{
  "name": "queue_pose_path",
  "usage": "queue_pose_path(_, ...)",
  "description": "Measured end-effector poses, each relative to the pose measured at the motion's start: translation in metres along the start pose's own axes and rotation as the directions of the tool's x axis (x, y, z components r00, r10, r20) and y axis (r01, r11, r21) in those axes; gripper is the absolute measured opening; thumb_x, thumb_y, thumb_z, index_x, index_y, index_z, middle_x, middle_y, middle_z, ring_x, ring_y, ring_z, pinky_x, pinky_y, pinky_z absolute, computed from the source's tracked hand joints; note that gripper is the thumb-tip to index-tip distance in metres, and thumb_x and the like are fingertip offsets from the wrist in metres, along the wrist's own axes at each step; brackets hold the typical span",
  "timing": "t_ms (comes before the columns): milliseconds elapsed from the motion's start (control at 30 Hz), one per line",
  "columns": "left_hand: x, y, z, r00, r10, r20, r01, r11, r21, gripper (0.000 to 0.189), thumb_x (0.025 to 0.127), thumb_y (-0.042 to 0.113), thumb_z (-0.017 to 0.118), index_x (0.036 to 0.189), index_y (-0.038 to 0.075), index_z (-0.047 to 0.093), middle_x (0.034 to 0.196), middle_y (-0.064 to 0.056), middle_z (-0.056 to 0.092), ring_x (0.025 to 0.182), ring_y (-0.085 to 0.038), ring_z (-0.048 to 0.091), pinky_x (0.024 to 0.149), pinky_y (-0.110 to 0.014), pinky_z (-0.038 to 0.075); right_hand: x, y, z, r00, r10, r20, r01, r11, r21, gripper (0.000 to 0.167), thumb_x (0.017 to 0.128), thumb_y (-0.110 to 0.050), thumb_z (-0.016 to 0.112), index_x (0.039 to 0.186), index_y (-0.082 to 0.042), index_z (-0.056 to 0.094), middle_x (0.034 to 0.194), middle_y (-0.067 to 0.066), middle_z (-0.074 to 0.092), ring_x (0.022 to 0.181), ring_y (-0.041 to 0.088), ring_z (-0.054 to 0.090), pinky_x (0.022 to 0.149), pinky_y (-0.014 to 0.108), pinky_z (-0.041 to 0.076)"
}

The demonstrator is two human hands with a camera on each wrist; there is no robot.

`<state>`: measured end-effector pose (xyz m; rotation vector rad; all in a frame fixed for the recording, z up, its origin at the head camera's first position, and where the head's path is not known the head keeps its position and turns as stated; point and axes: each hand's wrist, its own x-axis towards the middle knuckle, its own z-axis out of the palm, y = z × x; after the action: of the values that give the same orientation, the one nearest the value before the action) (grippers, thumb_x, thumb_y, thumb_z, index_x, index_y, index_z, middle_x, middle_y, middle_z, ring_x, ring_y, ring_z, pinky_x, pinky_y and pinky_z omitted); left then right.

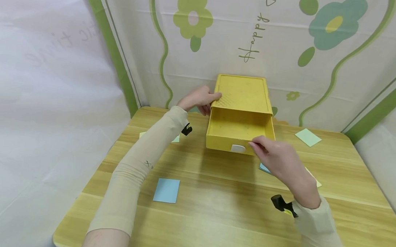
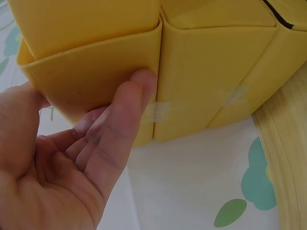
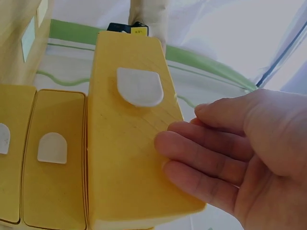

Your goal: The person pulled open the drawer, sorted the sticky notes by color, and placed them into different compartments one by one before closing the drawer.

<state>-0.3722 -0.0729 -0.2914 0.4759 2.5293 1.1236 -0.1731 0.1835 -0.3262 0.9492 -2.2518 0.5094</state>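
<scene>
R hand [image 1: 282, 159] nearer, fingers nr-straight at front of drawer [image 1: 218, 143]; couldn't tell if pinching. Drawer lay just L & beyond, long axis running away. L hand [image 1: 200, 97], thumb/fingers apart, touched casing [image 1: 243, 92] farther back.

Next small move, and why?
Probably ease the yellow drawer inward with the right hand: its fingers touch the drawer front, the drawer juts from its casing, the visible inside looks empty, and the left hand rests on the casing.
</scene>
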Motion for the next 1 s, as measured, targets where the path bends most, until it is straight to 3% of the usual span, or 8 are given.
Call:
queue_pose_path(100, -0.001, 0.0, 0.0, 1.0, 0.004, 0.0, -0.004, 1.0, -0.003, 0.055, 0.099, 0.046, 0.049, 0.067, 0.001, 0.056, 0.071, -0.018, 0.07, 0.07, -0.037, 0.071, 0.068, -0.045, 0.061, -0.001, 0.004, -0.005, 0.999, -0.006, -0.053, 0.006, 1.0, 0.013, 0.011, 0.078, 0.002, 0.076, 0.084, -0.005, 0.07, 0.066, -0.002, 0.065, 0.051, 0.004, 0.052, 0.052, 0.018, 0.046)
queue_pose_path(167, 0.0, -0.001, 0.0, 1.0, 0.002, 0.0, -0.002, 1.0, -0.007, 0.056, 0.098, 0.047, 0.05, 0.067, 0.001, 0.055, 0.073, -0.019, 0.07, 0.072, -0.038, 0.071, 0.069, -0.045, 0.061, -0.003, 0.007, -0.008, 0.996, 0.009, -0.09, -0.005, 0.999, 0.047, 0.003, 0.084, -0.005, 0.074, 0.084, -0.005, 0.071, 0.067, -0.001, 0.066, 0.054, 0.006, 0.057, 0.054, 0.016, 0.047)
queue_pose_path(333, 0.002, -0.002, 0.0, 1.0, 0.006, -0.005, -0.006, 1.0, -0.003, 0.056, 0.098, 0.047, 0.05, 0.066, 0.0, 0.054, 0.075, -0.021, 0.071, 0.071, -0.038, 0.071, 0.066, -0.042, 0.061, -0.007, 0.019, -0.02, 0.986, 0.059, -0.154, -0.042, 0.993, 0.109, 0.03, 0.097, -0.027, 0.061, 0.086, -0.002, 0.072, 0.067, 0.001, 0.069, 0.056, 0.008, 0.063, 0.058, 0.009, 0.048)
queue_pose_path(533, 0.001, -0.002, -0.001, 1.0, 0.0, 0.002, 0.0, 1.0, 0.013, 0.057, 0.098, 0.048, 0.048, 0.067, 0.001, 0.056, 0.075, -0.02, 0.071, 0.07, -0.036, 0.071, 0.064, -0.041, 0.061, -0.016, 0.045, -0.031, 0.967, 0.153, -0.202, -0.127, 0.982, 0.138, 0.005, 0.083, 0.002, 0.071, 0.087, 0.003, 0.073, 0.067, 0.006, 0.071, 0.063, -0.012, 0.06, 0.063, 0.002, 0.047)
queue_pose_path(733, -0.001, 0.001, -0.001, 1.0, -0.009, 0.007, 0.009, 1.0, -0.007, 0.055, 0.099, 0.044, 0.049, 0.07, -0.002, 0.056, 0.077, -0.023, 0.07, 0.073, -0.038, 0.071, 0.068, -0.044, 0.061, -0.024, 0.067, -0.036, 0.957, 0.23, -0.178, -0.206, 0.968, 0.147, 0.003, 0.082, 0.005, 0.072, 0.084, 0.004, 0.073, 0.065, 0.009, 0.07, 0.062, -0.017, 0.057, 0.06, 0.001, 0.045)
queue_pose_path(1000, -0.002, 0.004, -0.001, 1.0, -0.025, 0.012, 0.025, 0.999, 0.024, 0.052, 0.099, 0.042, 0.046, 0.074, -0.001, 0.059, 0.072, -0.017, 0.069, 0.074, -0.038, 0.072, 0.063, -0.039, 0.061, -0.033, 0.091, -0.038, 0.953, 0.295, -0.068, -0.285, 0.95, 0.127, 0.002, 0.087, -0.002, 0.07, 0.087, -0.001, 0.072, 0.065, 0.007, 0.07, 0.056, -0.014, 0.058, 0.055, 0.005, 0.047)
